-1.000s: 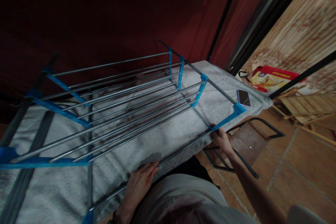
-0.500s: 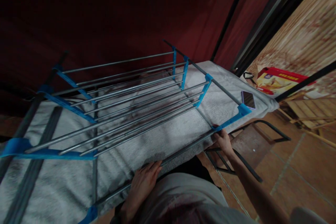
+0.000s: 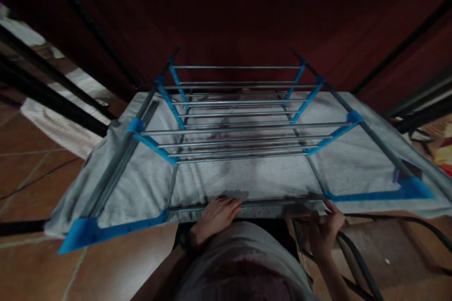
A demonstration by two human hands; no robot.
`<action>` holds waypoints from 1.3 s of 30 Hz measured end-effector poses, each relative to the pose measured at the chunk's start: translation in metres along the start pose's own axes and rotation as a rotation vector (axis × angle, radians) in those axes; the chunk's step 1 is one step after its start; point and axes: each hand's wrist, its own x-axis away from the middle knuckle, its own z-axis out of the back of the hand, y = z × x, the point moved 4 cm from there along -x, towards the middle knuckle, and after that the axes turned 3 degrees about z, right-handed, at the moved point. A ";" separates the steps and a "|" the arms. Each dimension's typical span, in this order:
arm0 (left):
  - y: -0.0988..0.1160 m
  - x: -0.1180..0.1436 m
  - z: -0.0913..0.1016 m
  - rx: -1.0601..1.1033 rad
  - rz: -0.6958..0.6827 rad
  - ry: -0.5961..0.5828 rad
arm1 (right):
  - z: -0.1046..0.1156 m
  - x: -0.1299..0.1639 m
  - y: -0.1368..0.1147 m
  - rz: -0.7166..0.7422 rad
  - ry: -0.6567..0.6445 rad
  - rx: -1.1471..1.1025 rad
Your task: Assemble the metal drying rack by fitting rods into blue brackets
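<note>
Currently both hands grip the near rail point(image 3: 268, 203) of the rack point(image 3: 243, 127), which stands over a grey towel point(image 3: 148, 183). Left hand point(image 3: 216, 216) lies over the rail, fingers point(image 3: 231, 203) curled on it; right hand point(image 3: 326, 225) clenches the rail by a blue corner point(image 3: 353, 195), seemingly for balanced, two-point control.

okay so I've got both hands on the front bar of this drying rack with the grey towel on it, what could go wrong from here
A phone seems to lie on the grey towel near the right blue corner bracket; tilting the drying rack could slide it off onto the tiled floor.

The left hand and right hand sit at the front bar, beside blue joints; if the frame folds, fingers may get pinched.
</note>
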 end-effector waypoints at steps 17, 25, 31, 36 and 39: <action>-0.028 0.085 0.020 0.166 0.194 0.364 | -0.090 -0.020 -0.118 0.632 -0.727 -0.006; -0.095 0.195 -0.004 0.357 0.789 0.903 | -0.089 -0.016 -0.112 0.647 -0.702 0.009; -0.112 0.171 0.005 0.358 0.713 0.884 | -0.089 -0.016 -0.112 0.656 -0.706 0.019; -0.121 0.167 0.005 0.331 0.754 0.854 | -0.089 -0.016 -0.112 0.649 -0.695 -0.014; -0.122 0.168 0.003 0.338 0.765 0.861 | -0.088 -0.017 -0.112 0.647 -0.702 -0.028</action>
